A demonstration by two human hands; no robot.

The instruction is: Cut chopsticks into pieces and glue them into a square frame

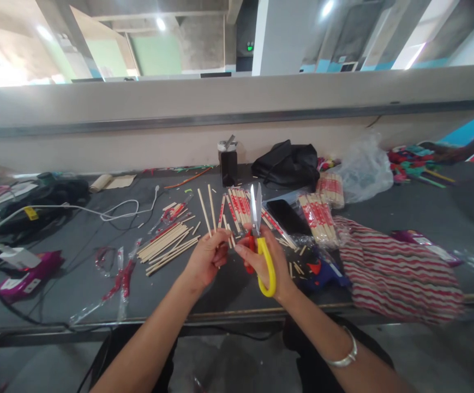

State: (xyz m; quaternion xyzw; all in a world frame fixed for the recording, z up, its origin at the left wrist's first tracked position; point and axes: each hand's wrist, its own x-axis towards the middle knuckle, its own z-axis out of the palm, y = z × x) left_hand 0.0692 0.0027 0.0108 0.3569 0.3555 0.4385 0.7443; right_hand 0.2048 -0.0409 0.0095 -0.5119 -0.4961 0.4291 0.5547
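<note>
Two wooden chopsticks [211,204] stand up out of my left hand [210,254], whose fingers are wrapped round them. My right hand [269,262] grips scissors [266,267] with one yellow and one red handle. Their blades point up and away, slightly apart, to the right of the chopsticks. Both hands are close together above the table. Left of my left hand lies a pile of loose chopsticks [167,240]. Beyond my hands lie several chopsticks in red-printed wrappers [239,204]. Short cut wooden pieces [297,268] are scattered to the right.
A black phone [288,215] lies beside a wrapped chopstick bundle [318,218]. Striped cloth [396,273] spreads at the right. Torn wrappers [124,278], a white cable [118,213] and a purple packet [32,275] lie left. A dark container [228,166] and black bag [288,164] stand behind.
</note>
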